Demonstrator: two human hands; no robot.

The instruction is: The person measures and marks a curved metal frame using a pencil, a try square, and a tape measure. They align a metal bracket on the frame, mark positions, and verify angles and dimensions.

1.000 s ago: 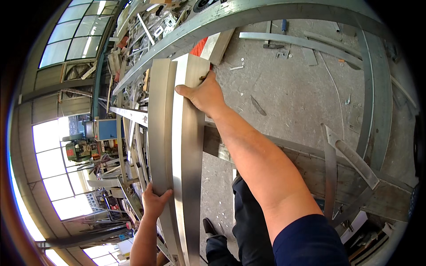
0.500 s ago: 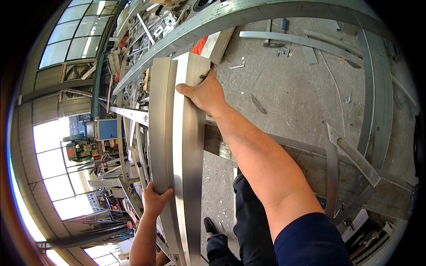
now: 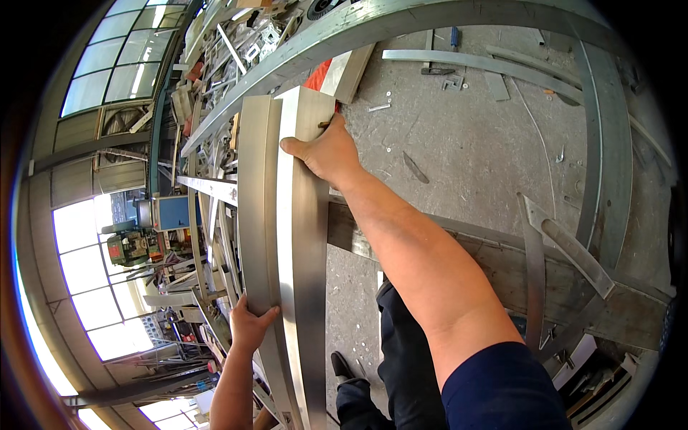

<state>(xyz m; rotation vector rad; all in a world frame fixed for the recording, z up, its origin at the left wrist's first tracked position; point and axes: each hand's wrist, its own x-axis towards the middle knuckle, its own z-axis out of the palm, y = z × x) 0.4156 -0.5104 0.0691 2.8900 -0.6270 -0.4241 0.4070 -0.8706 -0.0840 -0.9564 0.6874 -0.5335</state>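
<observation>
A long brushed-metal profile (image 3: 304, 229) with a stepped face and a bright strip down its middle runs from the centre to the lower edge. My right hand (image 3: 330, 152) is closed on its far right edge, thumb across the bright strip, other fingers partly hidden behind the edge. Lower down, my left hand (image 3: 251, 326) grips the left edge, thumb on the face and fingers mostly out of sight. Whether the profile is one bent piece or two laid together, I cannot tell. A dark steel beam (image 3: 451, 240) passes behind it.
A large steel frame (image 3: 401, 23) arches across the top, with an upright (image 3: 605, 158) on the right. Scrap metal (image 3: 269, 36) is heaped at the upper left. On the concrete floor lie a hammer (image 3: 437, 70), flat bars (image 3: 494, 66) and a triangular bracket (image 3: 566, 247).
The view has shifted very slightly, and the profile's far end appears a little further left. Both hands keep the same holds.
</observation>
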